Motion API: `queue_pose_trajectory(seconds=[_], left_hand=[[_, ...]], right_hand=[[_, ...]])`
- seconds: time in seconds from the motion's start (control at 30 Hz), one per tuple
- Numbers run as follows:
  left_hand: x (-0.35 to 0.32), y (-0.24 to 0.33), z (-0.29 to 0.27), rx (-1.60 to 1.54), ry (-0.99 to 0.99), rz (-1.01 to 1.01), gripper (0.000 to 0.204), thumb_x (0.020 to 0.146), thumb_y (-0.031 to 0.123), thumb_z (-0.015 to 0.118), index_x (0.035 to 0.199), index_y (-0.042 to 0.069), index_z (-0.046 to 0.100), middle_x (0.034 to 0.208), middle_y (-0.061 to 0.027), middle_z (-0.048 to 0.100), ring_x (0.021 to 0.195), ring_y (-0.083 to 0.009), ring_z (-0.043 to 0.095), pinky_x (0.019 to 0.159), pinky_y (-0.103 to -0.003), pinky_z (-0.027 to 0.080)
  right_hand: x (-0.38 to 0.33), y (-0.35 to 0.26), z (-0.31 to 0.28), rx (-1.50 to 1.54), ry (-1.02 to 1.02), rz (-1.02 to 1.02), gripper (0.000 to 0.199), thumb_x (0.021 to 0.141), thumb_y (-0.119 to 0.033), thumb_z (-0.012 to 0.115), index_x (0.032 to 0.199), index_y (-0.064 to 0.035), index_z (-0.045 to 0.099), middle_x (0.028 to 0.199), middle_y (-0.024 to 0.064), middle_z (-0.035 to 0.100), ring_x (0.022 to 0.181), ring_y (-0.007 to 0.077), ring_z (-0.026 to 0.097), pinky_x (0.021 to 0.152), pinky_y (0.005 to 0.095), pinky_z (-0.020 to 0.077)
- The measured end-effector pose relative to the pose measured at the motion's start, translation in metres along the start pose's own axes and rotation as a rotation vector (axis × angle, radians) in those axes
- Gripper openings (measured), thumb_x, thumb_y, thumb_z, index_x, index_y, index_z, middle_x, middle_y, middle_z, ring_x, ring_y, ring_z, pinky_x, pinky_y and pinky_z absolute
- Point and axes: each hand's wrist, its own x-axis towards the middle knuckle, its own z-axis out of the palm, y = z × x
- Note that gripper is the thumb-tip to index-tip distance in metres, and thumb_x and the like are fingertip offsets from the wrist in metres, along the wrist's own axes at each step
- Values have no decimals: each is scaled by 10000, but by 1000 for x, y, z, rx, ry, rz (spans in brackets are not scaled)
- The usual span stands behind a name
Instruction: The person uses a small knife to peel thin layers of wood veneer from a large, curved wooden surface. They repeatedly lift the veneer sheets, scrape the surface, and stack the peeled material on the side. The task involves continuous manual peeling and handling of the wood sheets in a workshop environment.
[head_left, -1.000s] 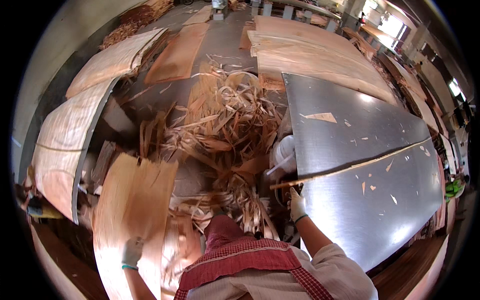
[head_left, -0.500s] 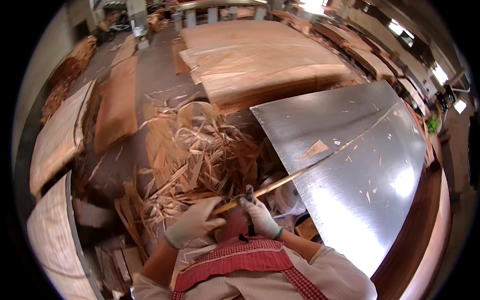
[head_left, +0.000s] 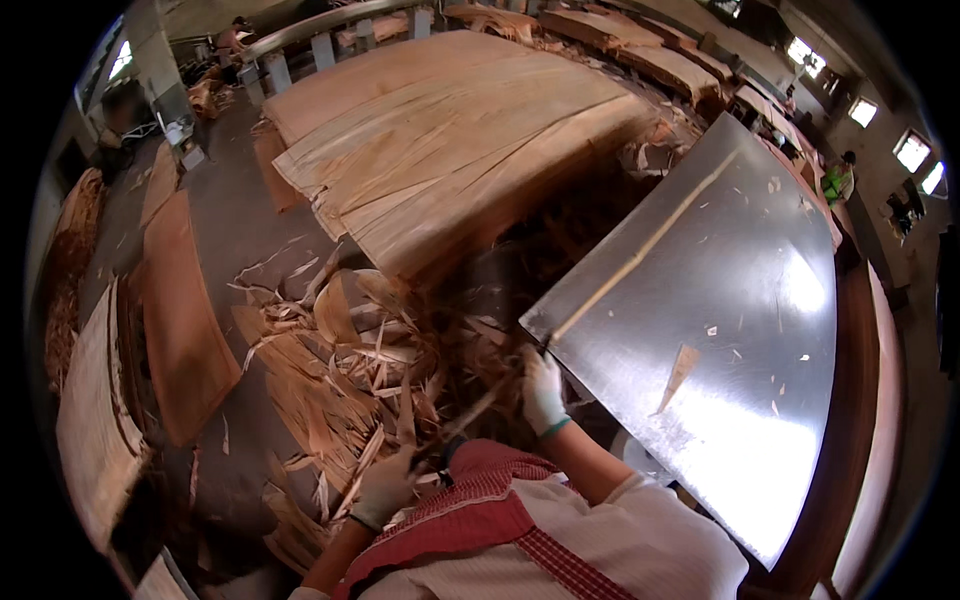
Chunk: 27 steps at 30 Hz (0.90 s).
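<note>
strip of pale wood (head_left: 640, 255), long, thin and slightly bent, is lying across the smooth metal desk (head_left: 730, 270) and reaching its left corner. just off that corner the white-gloved right hand (head_left: 545, 392) is grasping the strip. the gloved left hand (head_left: 385, 490) is hovering lower, left of the desk; blur is hiding its grip, so its state i cannot tell. a thin brown length (head_left: 480, 408), also blurred, is slanting between the hands.

a pointed wood flake (head_left: 680, 372) is resting on the desk, whose grey sheen is glaring white toward the near side. left of the desk, curled, ribbon-like scraps (head_left: 330, 385) are lying in a tangle. beyond the desk's left corner, a broad veneer stack (head_left: 470, 140) is showing rippled, straw-coloured grain and a ragged end. farther left of the desk, a reddish sheet (head_left: 185, 310) is covering part of the grey floor (head_left: 235, 190). past the desk's far end, a person in green (head_left: 838, 182) is appearing, and bright windows (head_left: 912, 150) are glowing.
</note>
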Motion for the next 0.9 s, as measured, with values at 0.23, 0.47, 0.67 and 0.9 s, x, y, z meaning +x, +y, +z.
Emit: queue_pose_trajectory(seconds=[0.23,0.47,0.67,0.9], left_hand=[[107,-143,-110,-64,180,-12,256,887,318,560,984,81,544,778,-190,606,752,-397,596,634,-491,443],[279,-260,-221,-198,178,-14,269,906,290,536,977,30,551,801,-228,597,780,-415,581,642,-478,431],[447,-363,-280,-247,79,42,278,896,277,550,943,2,560,765,-227,576,773,-411,573,647,-445,428],[559,-505,-245,-103,-53,186,305,873,250,572,948,-43,541,838,-235,600,837,-388,588,744,-437,454]], right_hand=[[93,-24,183,244,-278,204,230,961,-267,512,952,-57,606,805,-42,536,722,64,457,660,222,394],[161,35,321,193,-170,563,271,932,-269,561,1090,-53,604,782,9,578,600,83,532,515,223,431],[203,288,388,328,26,634,241,927,-221,566,1065,-28,606,759,19,584,658,135,526,585,277,424],[276,430,499,-623,229,706,407,857,-306,588,1113,10,571,872,146,643,819,320,601,716,373,473]])
